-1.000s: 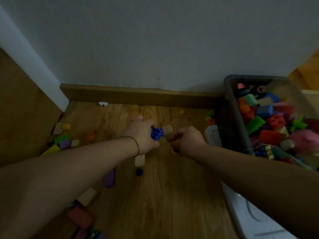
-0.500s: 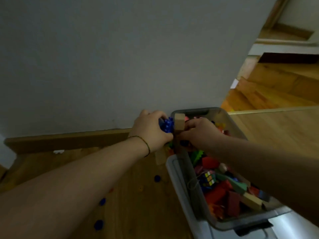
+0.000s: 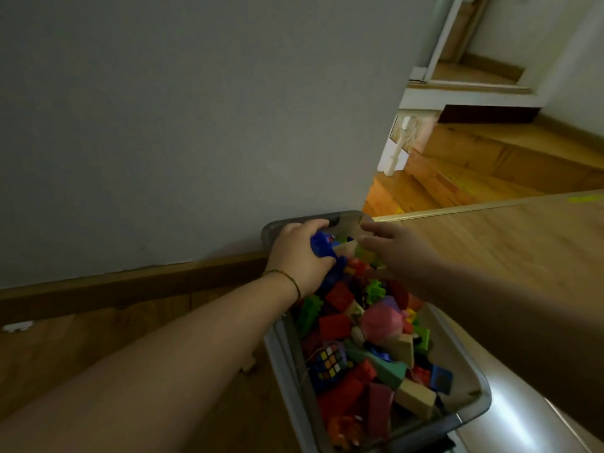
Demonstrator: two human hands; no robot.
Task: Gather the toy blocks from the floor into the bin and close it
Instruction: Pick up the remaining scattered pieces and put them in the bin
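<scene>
A grey see-through bin stands on the wooden floor against the wall, heaped with coloured toy blocks and a small puzzle cube. My left hand hovers over the bin's far end, curled around a blue studded block. My right hand is beside it over the bin with fingers spread and nothing in them. A pale wooden block lies just below, between the two hands.
A white lid lies under and to the right of the bin. A brown skirting board runs along the grey wall. A small white piece sits on the floor at far left. Wooden steps rise at the right.
Both hands moved from the floor to above the bin's far end. My right hand has let go of the wooden block and opened. The left still holds the blue block.
</scene>
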